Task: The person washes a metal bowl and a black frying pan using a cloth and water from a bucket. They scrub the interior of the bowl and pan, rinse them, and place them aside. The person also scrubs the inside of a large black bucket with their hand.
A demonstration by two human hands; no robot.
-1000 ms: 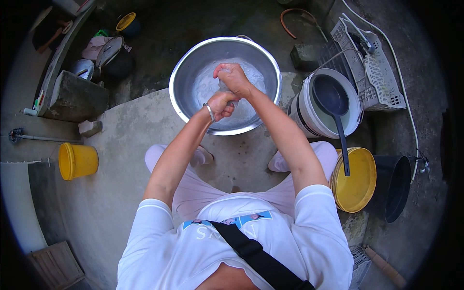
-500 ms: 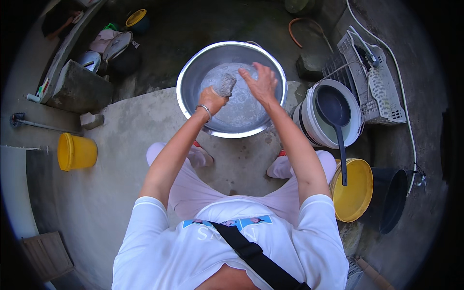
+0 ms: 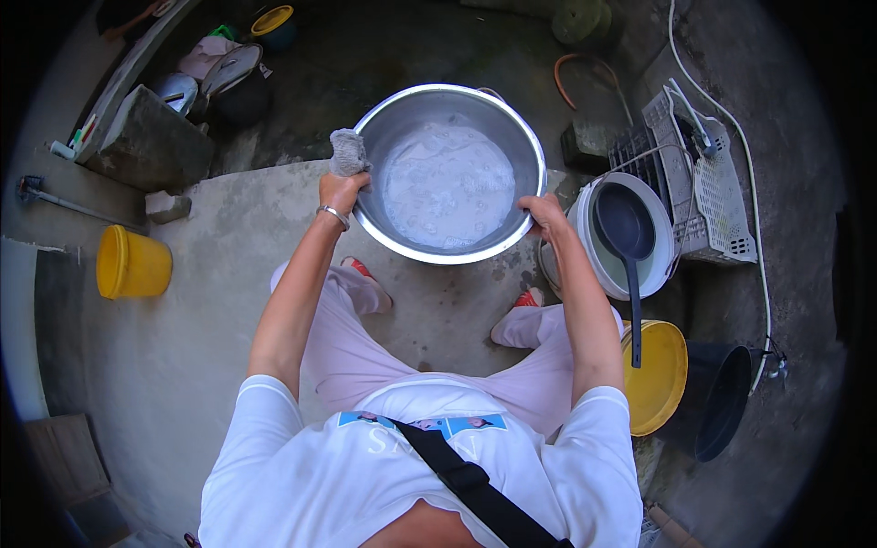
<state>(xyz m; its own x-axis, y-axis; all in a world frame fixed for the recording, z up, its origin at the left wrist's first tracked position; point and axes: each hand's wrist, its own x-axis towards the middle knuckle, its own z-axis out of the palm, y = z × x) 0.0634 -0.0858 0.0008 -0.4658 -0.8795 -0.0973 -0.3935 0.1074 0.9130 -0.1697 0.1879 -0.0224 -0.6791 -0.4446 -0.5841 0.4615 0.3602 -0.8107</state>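
A large round metal basin (image 3: 525,239) stands in front of my feet with cloudy, sudsy water (image 3: 448,183) in it. At its left rim is my left hand (image 3: 343,189), closed around a wadded grey cloth (image 3: 348,152) whose top sticks out above the fist. That hand is right beside the rim and seems to touch it. My right hand (image 3: 545,215) grips the lower right rim, thumb on the inside and fingers outside, partly hidden. Both forearms reach forward, and a bracelet circles my left wrist.
On the right stand a white bucket (image 3: 660,279) with a dark long-handled pan (image 3: 626,219) across it, a yellow bucket (image 3: 660,384), a black bucket (image 3: 722,402) and a white plastic crate (image 3: 717,205). A yellow bucket (image 3: 135,263) sits left, near a concrete block (image 3: 155,142).
My left hand has left the basin's inside with the cloth and is now at the left rim. My right hand has moved from above the water down to the right rim.
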